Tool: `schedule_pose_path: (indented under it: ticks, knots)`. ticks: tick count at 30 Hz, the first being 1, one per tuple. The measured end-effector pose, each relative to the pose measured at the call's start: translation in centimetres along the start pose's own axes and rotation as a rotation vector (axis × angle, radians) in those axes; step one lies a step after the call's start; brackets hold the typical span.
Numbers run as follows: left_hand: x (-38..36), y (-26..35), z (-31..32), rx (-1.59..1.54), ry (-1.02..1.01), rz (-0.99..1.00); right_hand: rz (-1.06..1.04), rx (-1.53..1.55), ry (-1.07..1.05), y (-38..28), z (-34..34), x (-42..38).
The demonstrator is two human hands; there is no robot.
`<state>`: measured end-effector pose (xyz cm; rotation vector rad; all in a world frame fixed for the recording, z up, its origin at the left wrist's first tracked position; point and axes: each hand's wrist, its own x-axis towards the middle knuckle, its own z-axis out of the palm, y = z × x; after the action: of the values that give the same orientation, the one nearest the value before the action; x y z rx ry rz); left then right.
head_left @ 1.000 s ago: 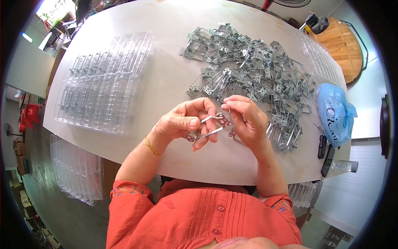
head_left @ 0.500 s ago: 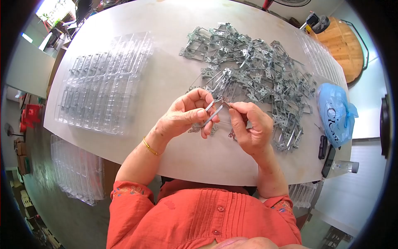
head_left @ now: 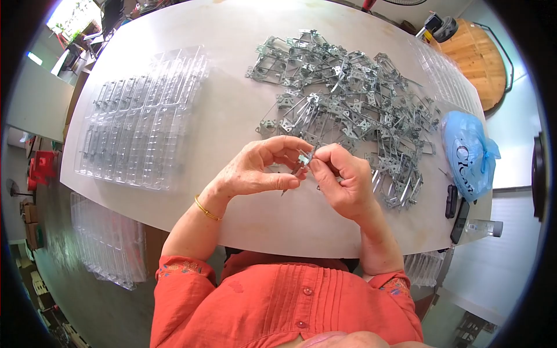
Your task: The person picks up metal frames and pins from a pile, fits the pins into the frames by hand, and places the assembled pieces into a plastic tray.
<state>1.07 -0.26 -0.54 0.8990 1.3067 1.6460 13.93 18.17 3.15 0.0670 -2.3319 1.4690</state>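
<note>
Above the near part of the table, both my hands hold one small metal bracket [head_left: 304, 158] with thin arms. My left hand [head_left: 261, 166] has its fingers curled round the bracket from the left, thumb below. From the right, my right hand [head_left: 343, 177] pinches its end between thumb and index finger. Part of the bracket is hidden behind the fingers. Just beyond my hands lies a heap of similar metal brackets [head_left: 348, 87], tangled together. Left of my hands is a clear plastic tray [head_left: 145, 116] with metal pieces in its slots.
The white table [head_left: 232, 104] has a curved near edge. On its right are a blue plastic bag [head_left: 469, 153], a black phone-like object [head_left: 460, 223], a clear bottle [head_left: 484, 228] and more clear trays [head_left: 447, 75]. Other clear trays [head_left: 110, 240] stand below the table's left edge.
The bracket has turned in my fingers, so its long arms show less now. My left fingers have closed more around it, and my right hand has shifted slightly left.
</note>
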Motion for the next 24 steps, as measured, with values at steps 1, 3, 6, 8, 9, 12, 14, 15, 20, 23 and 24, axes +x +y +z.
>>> schedule_pose_path:
  ticks: [1,3,6,8,9,12,14,15,20,23,24]
  knots:
    - [-0.1,0.1,0.0,0.009,0.003,0.01,0.042,0.057,-0.039,-0.2,-0.2,0.0]
    - [-0.4,0.3,-0.2,0.022,0.013,0.019,0.081,0.119,-0.083,-0.3,-0.7,0.0]
    - [-0.4,0.3,-0.6,-0.153,0.036,-0.01,0.093,0.008,-0.113,-0.1,-1.2,0.1]
    - [-0.3,-0.2,-0.7,-0.246,0.08,0.141,0.19,0.062,-0.062,0.4,-1.0,0.0]
    - [-0.3,-0.2,-0.8,-0.293,0.091,0.157,0.19,0.061,-0.062,0.6,-0.8,0.1]
    - [0.1,-1.1,-1.0,-0.339,0.131,0.318,0.255,0.234,0.046,1.3,0.2,0.2]
    - [0.4,-1.3,-0.9,-0.343,0.139,0.347,0.221,0.218,0.115,2.0,0.7,0.3]
    - [0.5,-1.4,-0.8,-0.347,0.152,0.374,0.22,0.217,0.116,1.9,0.6,0.4]
    - [0.5,-1.1,0.0,-0.254,0.178,0.329,0.231,0.355,0.091,2.3,0.7,0.3]
    - [0.3,-0.2,0.2,-0.221,0.143,0.285,0.201,0.32,0.153,2.4,0.6,0.5]
    - [0.3,0.0,0.2,-0.213,0.114,0.245,0.201,0.32,0.153,2.6,0.4,0.5]
